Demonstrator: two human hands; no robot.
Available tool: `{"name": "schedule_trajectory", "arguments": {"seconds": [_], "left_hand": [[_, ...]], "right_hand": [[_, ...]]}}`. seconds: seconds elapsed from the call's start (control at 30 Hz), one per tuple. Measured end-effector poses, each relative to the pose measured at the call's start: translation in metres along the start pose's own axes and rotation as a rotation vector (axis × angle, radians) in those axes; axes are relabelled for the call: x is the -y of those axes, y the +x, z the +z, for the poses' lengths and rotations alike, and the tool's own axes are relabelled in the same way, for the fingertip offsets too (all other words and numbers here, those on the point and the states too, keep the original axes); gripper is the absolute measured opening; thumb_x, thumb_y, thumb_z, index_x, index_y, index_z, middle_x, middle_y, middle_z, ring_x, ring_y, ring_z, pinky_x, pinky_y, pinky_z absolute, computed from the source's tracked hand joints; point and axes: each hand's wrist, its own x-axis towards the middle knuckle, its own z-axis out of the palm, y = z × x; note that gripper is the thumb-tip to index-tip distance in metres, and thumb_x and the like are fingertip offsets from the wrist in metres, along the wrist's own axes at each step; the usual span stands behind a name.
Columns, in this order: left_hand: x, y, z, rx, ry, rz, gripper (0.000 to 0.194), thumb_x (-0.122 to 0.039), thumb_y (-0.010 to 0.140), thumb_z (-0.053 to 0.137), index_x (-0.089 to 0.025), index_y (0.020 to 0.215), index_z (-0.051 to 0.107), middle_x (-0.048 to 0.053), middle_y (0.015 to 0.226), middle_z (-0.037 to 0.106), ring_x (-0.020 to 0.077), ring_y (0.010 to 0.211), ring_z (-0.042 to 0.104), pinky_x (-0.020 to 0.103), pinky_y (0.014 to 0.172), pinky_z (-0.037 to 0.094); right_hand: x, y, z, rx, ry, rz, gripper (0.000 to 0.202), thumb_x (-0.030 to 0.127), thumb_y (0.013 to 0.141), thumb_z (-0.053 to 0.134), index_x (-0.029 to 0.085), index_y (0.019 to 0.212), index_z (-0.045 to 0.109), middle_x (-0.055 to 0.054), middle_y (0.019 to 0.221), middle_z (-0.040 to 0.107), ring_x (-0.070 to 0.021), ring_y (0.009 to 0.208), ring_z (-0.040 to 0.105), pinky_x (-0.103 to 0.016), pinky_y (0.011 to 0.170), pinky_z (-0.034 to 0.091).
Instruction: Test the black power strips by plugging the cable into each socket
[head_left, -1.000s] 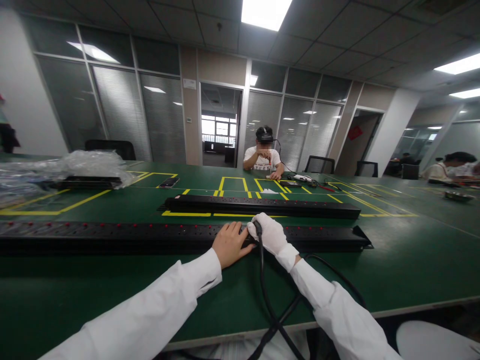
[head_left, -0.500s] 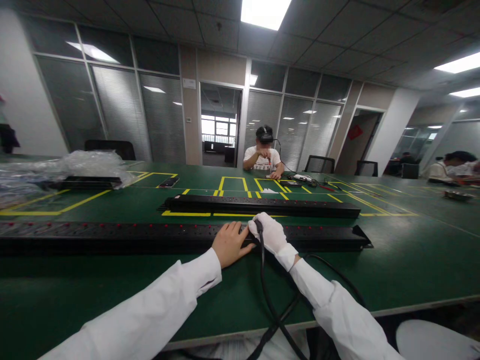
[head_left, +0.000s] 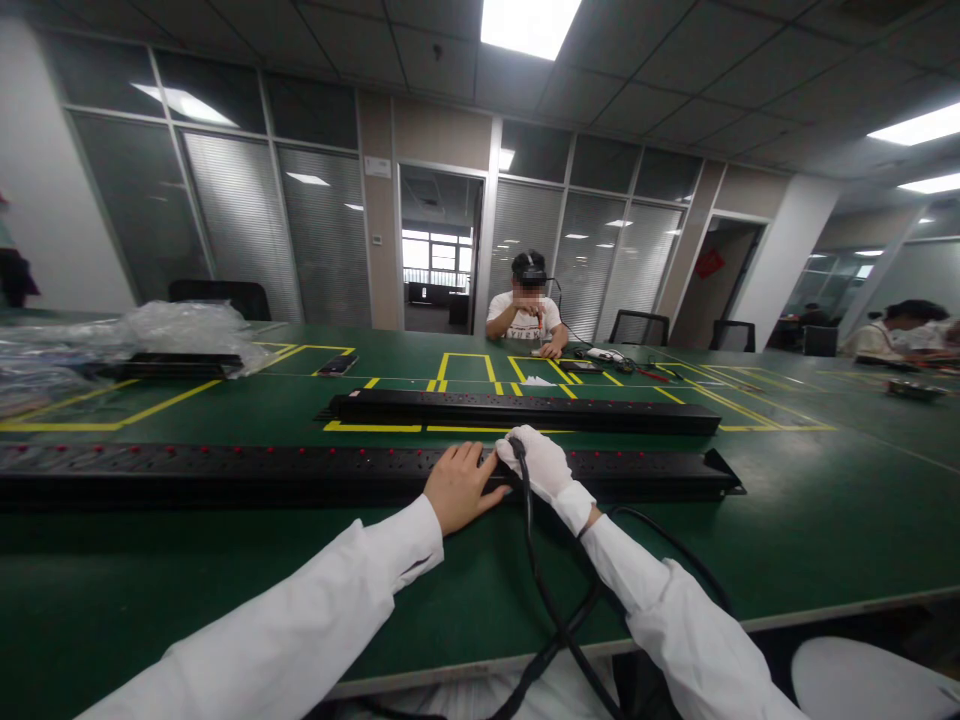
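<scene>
R hand: closed on blk cord at plug end
L hand: fingers spread on near strip
Near strip: on tbl, under hands
Plug: at strip, seated or not can't tell
Far strip: no cord seen

Nothing can be read with certainty. Dark capital letters run across the chest of the white short-sleeved T-shirt on the person seated across the table; they look something like "YURK", but blur and small size leave the word unsure. A small white rectangular sign is fixed to the beige wall panel just left of the open doorway, its print too small to make out. A bright red paper sheet hangs at the doorway on the right, any characters on it illegible.
</scene>
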Motion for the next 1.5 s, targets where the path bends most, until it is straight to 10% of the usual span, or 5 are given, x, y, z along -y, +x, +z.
{"name": "schedule_trajectory", "arguments": {"seconds": [0.43, 0.87, 1.5], "left_hand": [[0.000, 0.001, 0.000, 0.007, -0.001, 0.005, 0.041, -0.050, 0.079, 0.044, -0.017, 0.102, 0.053, 0.011, 0.098, 0.055, 0.0262, 0.097, 0.049, 0.038, 0.078, 0.039], [0.001, 0.000, 0.002, -0.027, -0.016, 0.007, 0.044, -0.051, 0.078, 0.044, -0.017, 0.107, 0.051, 0.012, 0.098, 0.055, 0.0260, 0.097, 0.049, 0.038, 0.078, 0.039], [0.001, 0.000, 0.000, -0.005, -0.029, 0.004, 0.040, -0.048, 0.078, 0.046, -0.018, 0.103, 0.052, 0.011, 0.099, 0.055, 0.0262, 0.098, 0.049, 0.039, 0.079, 0.039]], "right_hand": [[0.002, -0.007, -0.003, -0.099, -0.027, -0.214, 0.026, 0.041, 0.083, 0.040, 0.020, 0.083, 0.055, -0.002, 0.077, 0.058, -0.0107, 0.067, 0.052, -0.020, 0.062, 0.036], [0.001, 0.003, -0.002, 0.035, -0.007, 0.023, 0.030, 0.049, 0.080, 0.040, 0.024, 0.081, 0.057, 0.001, 0.074, 0.060, -0.0116, 0.066, 0.053, -0.021, 0.058, 0.033], [0.003, -0.007, -0.004, -0.109, 0.000, -0.182, 0.024, 0.040, 0.083, 0.041, 0.020, 0.087, 0.054, -0.002, 0.079, 0.058, -0.0112, 0.069, 0.054, -0.020, 0.064, 0.039]]}}
